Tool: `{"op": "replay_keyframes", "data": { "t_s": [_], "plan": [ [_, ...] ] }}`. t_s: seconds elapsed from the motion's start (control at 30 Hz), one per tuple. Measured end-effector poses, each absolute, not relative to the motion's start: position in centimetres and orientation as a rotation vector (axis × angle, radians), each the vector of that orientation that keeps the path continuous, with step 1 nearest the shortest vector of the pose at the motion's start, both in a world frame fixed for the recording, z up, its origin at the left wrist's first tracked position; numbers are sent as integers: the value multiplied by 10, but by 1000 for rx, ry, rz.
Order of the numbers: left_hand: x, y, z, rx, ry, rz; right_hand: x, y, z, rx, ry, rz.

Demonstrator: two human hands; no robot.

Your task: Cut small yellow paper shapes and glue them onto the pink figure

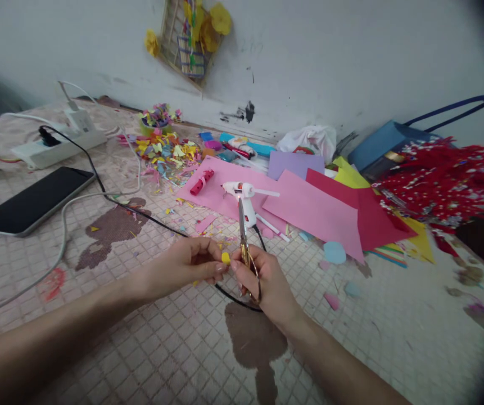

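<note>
Evidently the small yellow piece (225, 258) is pinched in the fingertips of the left hand (191, 260), over the table (161, 354); whether the right hand (273, 281) also touches it, I cannot tell. That hand is wrapped around the handles of the scissors (245, 247), blades pointing toward the glue gun (248, 212). The piece looks like paper, probably light and easily creased, best gripped by an edge; the scissors seem stiff and heavier, best held by their loops.
</note>
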State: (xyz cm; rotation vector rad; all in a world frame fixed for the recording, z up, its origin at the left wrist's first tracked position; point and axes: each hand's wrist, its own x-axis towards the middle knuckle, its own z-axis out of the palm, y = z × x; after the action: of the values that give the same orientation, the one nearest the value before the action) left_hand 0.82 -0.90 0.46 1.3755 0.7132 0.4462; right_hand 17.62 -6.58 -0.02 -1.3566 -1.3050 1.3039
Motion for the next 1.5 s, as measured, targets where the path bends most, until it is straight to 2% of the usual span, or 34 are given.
{"op": "replay_keyframes", "data": {
  "t_s": [0.4,0.73,1.07,1.5],
  "plan": [
    [9,-11,-2,1351,725,470,173,-65,3,-1367,-1318,1315],
    [5,-4,7,1216,783,589,186,-71,-1,-1277,-1268,1470],
    [-5,8,3,1105,648,681,210,-70,5,-1353,-1619,1532],
    [-6,11,2,1061,627,607,221,-72,5,-1361,-1748,1539]
  ]
}}
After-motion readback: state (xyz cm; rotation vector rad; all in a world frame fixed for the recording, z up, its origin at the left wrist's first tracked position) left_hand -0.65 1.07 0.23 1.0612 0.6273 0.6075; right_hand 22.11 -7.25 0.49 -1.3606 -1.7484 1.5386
